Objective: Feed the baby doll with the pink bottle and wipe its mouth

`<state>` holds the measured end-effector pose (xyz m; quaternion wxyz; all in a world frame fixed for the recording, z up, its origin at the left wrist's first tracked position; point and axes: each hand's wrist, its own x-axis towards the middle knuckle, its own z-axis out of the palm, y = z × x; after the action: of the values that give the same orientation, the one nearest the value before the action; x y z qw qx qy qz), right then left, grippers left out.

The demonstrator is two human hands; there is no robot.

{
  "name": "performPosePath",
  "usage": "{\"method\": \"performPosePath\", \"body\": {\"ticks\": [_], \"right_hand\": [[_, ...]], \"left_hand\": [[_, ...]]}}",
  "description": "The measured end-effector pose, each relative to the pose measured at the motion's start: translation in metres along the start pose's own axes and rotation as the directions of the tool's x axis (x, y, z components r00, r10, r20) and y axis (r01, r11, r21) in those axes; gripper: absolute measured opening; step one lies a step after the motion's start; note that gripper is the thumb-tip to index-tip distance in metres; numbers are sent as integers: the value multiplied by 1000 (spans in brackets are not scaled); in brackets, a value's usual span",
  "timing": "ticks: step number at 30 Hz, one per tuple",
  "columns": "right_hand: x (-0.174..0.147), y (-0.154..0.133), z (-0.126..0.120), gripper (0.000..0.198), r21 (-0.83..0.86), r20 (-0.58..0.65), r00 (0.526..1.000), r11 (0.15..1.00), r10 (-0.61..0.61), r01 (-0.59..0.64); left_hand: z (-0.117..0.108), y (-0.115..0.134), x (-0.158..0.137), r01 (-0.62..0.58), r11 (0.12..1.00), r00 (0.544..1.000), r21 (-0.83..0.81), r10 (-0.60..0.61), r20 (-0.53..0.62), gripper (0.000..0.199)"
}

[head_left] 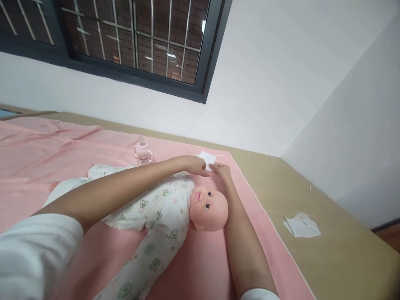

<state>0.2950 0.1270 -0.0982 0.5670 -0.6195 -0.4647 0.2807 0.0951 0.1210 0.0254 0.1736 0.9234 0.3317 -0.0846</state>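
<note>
A white tissue [207,158] shows between my two hands, beyond the doll's head. My left hand [197,166] reaches across the doll, its fingers curled and closed at the tissue's near left edge. On the other side, my right hand [221,170] pinches the tissue's right corner between thumb and fingers. Below them a baby doll [162,204] in white pajamas with green bear prints lies face up, its bald head [212,210] beside my right forearm. My left forearm hides part of the doll's body.
A pink-lidded baby bottle [143,153] with handles stands behind the doll on the pink sheet [200,258]. A folded white cloth or tissue [302,225] lies on the wooden surface [275,187] at right. White walls and a barred window [134,37] close off the back.
</note>
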Motion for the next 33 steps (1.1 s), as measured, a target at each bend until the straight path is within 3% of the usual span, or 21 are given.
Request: {"method": "performPosePath", "body": {"ticks": [5, 10, 13, 18, 21, 26, 31, 33], "right_hand": [[-2, -25, -9, 20, -323, -142, 989, 946, -31, -16], [-6, -46, -14, 13, -343, -148, 984, 938, -102, 46], [-8, -60, -16, 15, -300, -98, 986, 949, -133, 98], [-28, -97, -18, 24, -253, 96, 970, 937, -225, 242], [-53, -125, -15, 23, -313, 250, 920, 874, -303, 373], [-97, -163, -1, 25, -297, 507, 772, 764, -382, 573], [-124, -181, 6, 19, -256, 602, 666, 683, -441, 684], [-131, -185, 4, 18, -220, 609, 634, 666, -477, 712]], "left_hand": [[2, -2, -58, 21, 1000, 984, 15, -18, -177, 56], [13, -11, -107, -20, 984, 954, -176, -34, -297, 60], [14, -20, -118, -27, 975, 940, -219, -49, -338, 60], [11, -32, -119, -63, 969, 899, -237, -48, -435, 56], [12, -35, -116, -102, 972, 849, -210, -25, -527, 59], [13, -41, -112, -249, 955, 791, -164, 103, -603, 63], [9, -47, -112, -358, 920, 755, -161, 184, -630, 67], [6, -48, -114, -389, 907, 766, -161, 221, -603, 62]]}}
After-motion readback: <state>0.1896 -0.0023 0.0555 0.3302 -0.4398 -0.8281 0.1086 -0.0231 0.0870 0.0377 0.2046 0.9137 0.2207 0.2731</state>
